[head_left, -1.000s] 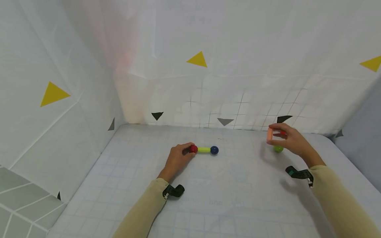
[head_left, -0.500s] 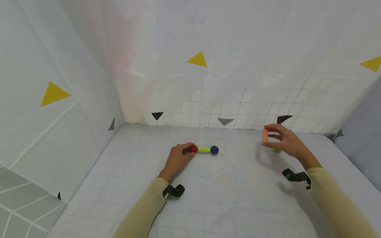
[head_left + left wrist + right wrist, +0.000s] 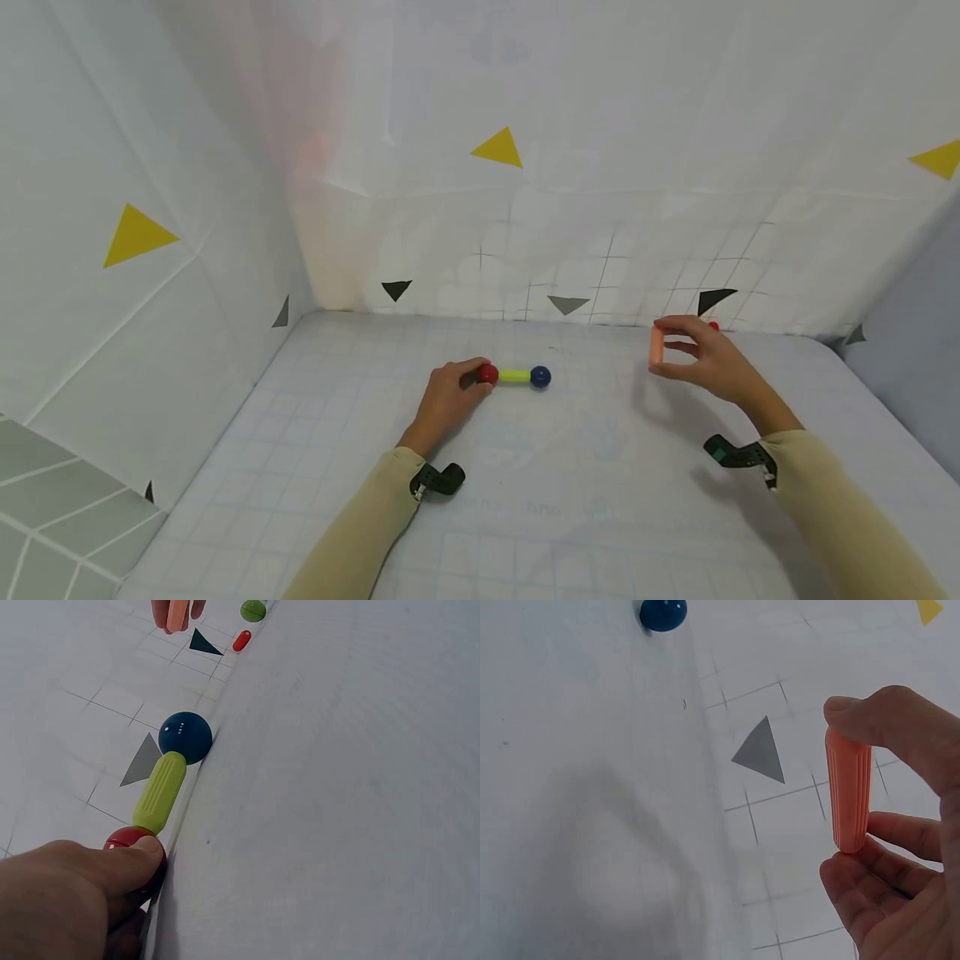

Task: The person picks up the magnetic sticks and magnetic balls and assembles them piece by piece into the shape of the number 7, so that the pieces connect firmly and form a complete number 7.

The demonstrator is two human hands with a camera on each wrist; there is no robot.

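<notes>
My left hand (image 3: 447,406) pinches a red ball (image 3: 488,374) between thumb and fingers. A yellow-green ribbed rod (image 3: 514,377) joins that ball to a dark blue ball (image 3: 540,377), and the three lie in a line on the table. Off to the right, my right hand (image 3: 708,360) holds an orange ribbed rod (image 3: 657,347) by its two ends, thumb at one and fingertip at the other. In the right wrist view the orange rod (image 3: 848,793) stands above the surface, its shadow falling on the table.
Behind the right hand lie a small red rod (image 3: 241,640) and a green ball (image 3: 253,610), best seen in the left wrist view. A white sheet wall (image 3: 570,250) with printed triangles rises along the table's (image 3: 570,467) back edge.
My right hand has moved left and slightly toward me with the orange rod, away from the red rod and green ball. The left hand and its joined pieces stay put.
</notes>
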